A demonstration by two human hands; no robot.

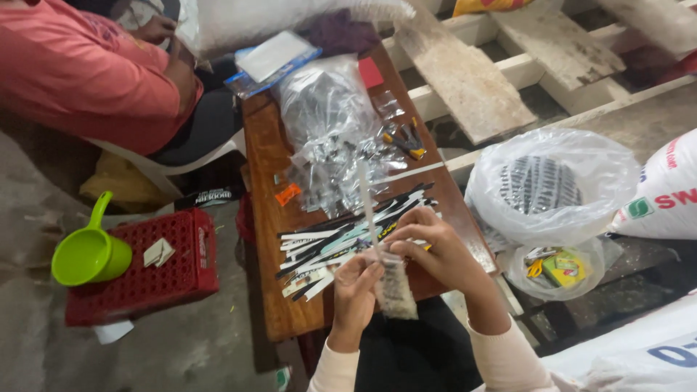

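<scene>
Your small clear packet (396, 289) hangs over the near edge of the wooden table (265, 156), pinched at its top by both of your hands. Your left hand (356, 284) grips its left edge with fingers closed; your right hand (428, 243) clamps the top against a white strip (365, 196). Black and white strips (341, 236) lie just behind.

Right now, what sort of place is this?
Probably an informal home packing workshop: a low wooden table strewn with black and white strips, clear plastic bags of goods, and sacks alongside.
</scene>
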